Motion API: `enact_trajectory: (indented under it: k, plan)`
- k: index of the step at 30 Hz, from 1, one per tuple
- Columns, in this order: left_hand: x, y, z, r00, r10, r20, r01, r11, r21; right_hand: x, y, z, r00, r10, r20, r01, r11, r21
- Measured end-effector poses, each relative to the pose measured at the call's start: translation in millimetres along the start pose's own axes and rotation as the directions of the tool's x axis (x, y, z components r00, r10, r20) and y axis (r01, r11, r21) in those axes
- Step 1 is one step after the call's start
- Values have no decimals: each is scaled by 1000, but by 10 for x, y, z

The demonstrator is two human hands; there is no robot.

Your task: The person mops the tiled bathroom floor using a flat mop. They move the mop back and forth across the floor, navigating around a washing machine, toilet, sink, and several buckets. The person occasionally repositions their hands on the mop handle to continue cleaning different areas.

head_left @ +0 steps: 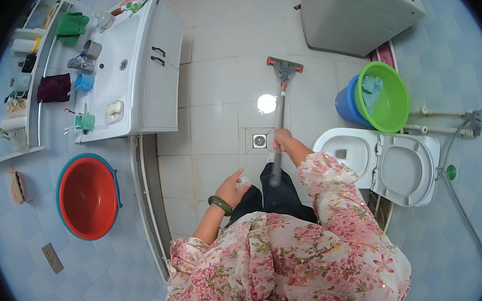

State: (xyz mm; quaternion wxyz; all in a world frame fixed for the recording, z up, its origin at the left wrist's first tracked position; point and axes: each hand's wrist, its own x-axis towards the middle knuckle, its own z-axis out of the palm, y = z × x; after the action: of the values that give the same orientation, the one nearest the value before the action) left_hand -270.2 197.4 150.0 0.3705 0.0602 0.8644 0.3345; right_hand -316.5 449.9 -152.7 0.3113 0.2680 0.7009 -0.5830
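My right hand [282, 140] is closed around the grey handle of a mop [282, 107]. The mop's grey and orange head [285, 65] rests on the tiled floor ahead of me, and the handle's rear end reaches back over my legs. Just left of the handle, near my right hand, lies a square floor drain [259, 141]. My left hand [232, 190], with a green bangle at the wrist, hangs in front of my left thigh, fingers apart and holding nothing.
A white washbasin cabinet [162, 70] stands left. On the right are a toilet with raised lid [407, 165], a green basin [393, 101] with a cloth, on a blue bucket [348, 102], and a large white appliance [351, 20]. A red basin [88, 197] is at lower left.
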Motion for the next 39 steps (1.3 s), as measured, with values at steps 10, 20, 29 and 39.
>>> enact_trajectory:
  k: [10, 20, 29, 39]
  plan:
    - [-1611, -3284, 421, 877, -475, 79, 472, 880, 57, -2262, 1074, -231, 975, 211, -76, -220, 839, -498]
    - [-2051, -4197, 1246, 911, -411, 21, 406, 889, -214, -4192, 1252, -286, 779, 602, -176, -625, 767, -142]
    - [-1532, -3684, 1351, 894, -447, -33, 208, 479, -853, -3748, 306, -708, 913, 305, -272, -407, 738, -538]
    - [-2530, -3726, 2143, 775, -623, -110, 503, 713, -488, -808, -1259, -415, 998, -1, -59, -30, 855, -518]
